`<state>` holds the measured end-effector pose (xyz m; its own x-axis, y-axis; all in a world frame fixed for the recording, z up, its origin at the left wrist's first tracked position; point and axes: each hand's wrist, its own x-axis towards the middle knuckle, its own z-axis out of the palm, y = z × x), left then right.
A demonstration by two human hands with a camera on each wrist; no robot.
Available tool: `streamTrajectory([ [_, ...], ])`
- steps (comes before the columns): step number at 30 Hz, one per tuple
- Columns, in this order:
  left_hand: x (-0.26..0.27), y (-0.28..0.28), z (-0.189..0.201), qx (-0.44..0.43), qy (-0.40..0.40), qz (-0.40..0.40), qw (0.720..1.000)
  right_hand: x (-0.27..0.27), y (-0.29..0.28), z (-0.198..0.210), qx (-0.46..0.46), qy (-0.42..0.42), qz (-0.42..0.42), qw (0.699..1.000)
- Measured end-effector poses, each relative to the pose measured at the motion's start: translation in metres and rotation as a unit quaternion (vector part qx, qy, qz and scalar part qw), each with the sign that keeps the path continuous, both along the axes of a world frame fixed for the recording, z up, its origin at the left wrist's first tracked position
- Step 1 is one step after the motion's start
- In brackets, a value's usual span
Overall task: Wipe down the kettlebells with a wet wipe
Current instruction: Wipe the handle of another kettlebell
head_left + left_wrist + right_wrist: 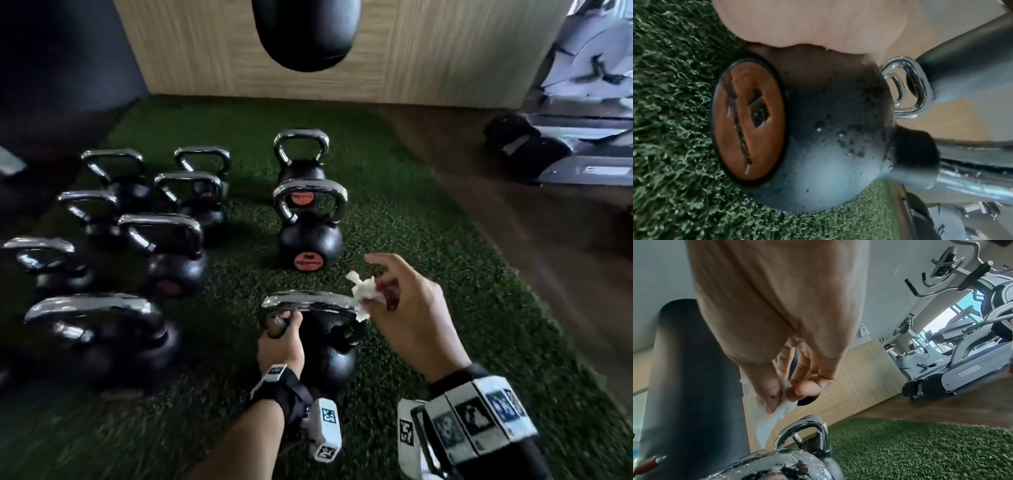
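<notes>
Kettlebell [329, 356] black, chrome handle beaded wet, left hand [281, 346] gripping handle, right hand [407, 315] fingers pinching crumpled white wipe [363, 291]

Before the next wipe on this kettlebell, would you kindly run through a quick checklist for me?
1. Left hand grips the near kettlebell by the left end of its handle: ok.
2. Right hand pinches the wipe: ok.
3. Wipe on the handle: it hangs at the right end; contact cannot tell.
4. Kettlebell sits on the turf: its underside is hidden, cannot tell.
5. Room around it: nearest kettlebell stands apart: ok.
6. Droplets show on the handle and ball: wet, ok.
</notes>
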<state>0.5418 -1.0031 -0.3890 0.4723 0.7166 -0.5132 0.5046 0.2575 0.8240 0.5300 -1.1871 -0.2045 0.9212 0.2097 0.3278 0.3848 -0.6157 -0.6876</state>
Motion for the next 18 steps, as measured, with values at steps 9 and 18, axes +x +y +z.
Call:
streamTrajectory([
  [9,0.002,0.004,-0.018,0.034,-0.012,0.024,0.999,0.018,0.018,-0.01,-0.001,-0.011,0.026,1.0],
  [18,-0.001,0.004,-0.017,0.027,-0.017,0.023,0.999,0.025,0.038,-0.008,-0.06,0.048,0.095,0.992],
])
